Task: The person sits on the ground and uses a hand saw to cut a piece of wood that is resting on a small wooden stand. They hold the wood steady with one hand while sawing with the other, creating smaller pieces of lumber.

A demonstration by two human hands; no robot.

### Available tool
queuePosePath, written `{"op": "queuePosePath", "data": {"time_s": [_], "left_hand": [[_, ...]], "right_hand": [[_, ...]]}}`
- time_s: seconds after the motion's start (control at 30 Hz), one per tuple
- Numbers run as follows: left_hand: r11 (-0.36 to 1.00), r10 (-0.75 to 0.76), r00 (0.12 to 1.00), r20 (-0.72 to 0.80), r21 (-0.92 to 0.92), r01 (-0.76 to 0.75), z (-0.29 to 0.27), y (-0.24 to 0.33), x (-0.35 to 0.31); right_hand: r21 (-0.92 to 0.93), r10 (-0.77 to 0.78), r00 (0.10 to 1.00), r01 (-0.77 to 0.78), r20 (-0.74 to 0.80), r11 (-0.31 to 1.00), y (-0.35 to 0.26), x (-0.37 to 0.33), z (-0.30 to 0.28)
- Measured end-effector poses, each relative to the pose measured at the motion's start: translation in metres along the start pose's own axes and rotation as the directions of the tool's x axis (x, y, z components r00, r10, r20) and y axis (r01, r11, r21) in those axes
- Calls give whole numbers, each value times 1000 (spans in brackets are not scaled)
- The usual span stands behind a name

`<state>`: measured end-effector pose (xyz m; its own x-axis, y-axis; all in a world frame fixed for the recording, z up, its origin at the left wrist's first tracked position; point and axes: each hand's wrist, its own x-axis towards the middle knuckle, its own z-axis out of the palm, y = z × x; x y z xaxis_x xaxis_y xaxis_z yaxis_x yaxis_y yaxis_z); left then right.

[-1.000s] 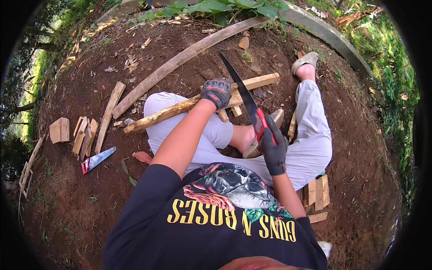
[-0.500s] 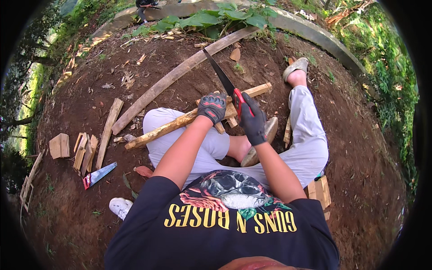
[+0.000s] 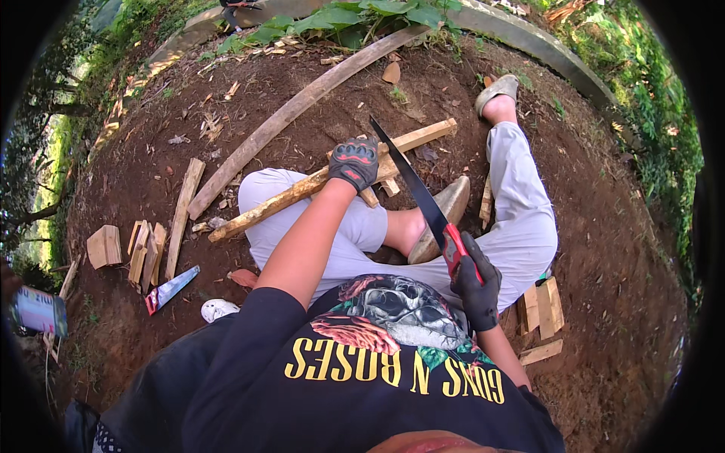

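My left hand (image 3: 355, 161), in a black glove with red trim, is closed round a long rough wooden pole (image 3: 276, 202) that slopes across my bent leg. The pole's far end (image 3: 427, 134) rests over shorter wood pieces (image 3: 390, 186) on the soil. My right hand (image 3: 478, 283), gloved too, grips the red handle of a handsaw (image 3: 414, 183). The saw's dark blade points up and left, its tip just right of my left hand. Along its lower part the blade passes in front of my sandalled foot (image 3: 445, 219).
At left lie a second saw (image 3: 172, 291) with a pale blade, cut wood pieces (image 3: 147, 253) and a plank (image 3: 185, 215). A long beam (image 3: 279, 121) stretches beyond. More blocks (image 3: 544, 306) lie at right. Someone's dark clothing (image 3: 151, 396) and a printed card-like thing (image 3: 41, 311) show at left.
My right hand has drawn the saw back toward my body and to the right. My left hand stays on the pole. A card-like thing and dark clothing have come into view at left.
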<state>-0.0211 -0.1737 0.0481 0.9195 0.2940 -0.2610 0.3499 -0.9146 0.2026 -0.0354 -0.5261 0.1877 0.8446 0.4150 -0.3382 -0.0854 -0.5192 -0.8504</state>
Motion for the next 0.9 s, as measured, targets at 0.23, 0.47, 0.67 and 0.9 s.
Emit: {"op": "queuePosePath", "data": {"time_s": [0.23,0.47,0.67,0.9], "left_hand": [[1000,-8,998,-61,12,9,9,-3,1],[1000,-10,1000,-30,-9,10,2,-3,2],[997,-39,999,6,-60,39,0,-5,2],[997,-44,997,60,-54,48,-4,-4,4]], "right_hand": [[-24,-58,994,60,88,998,-18,79,43],[123,-331,939,341,-97,932,-5,205,149],[168,111,989,-126,99,978,-12,96,84],[-22,-39,999,39,-1,999,-3,-10,-6]]}}
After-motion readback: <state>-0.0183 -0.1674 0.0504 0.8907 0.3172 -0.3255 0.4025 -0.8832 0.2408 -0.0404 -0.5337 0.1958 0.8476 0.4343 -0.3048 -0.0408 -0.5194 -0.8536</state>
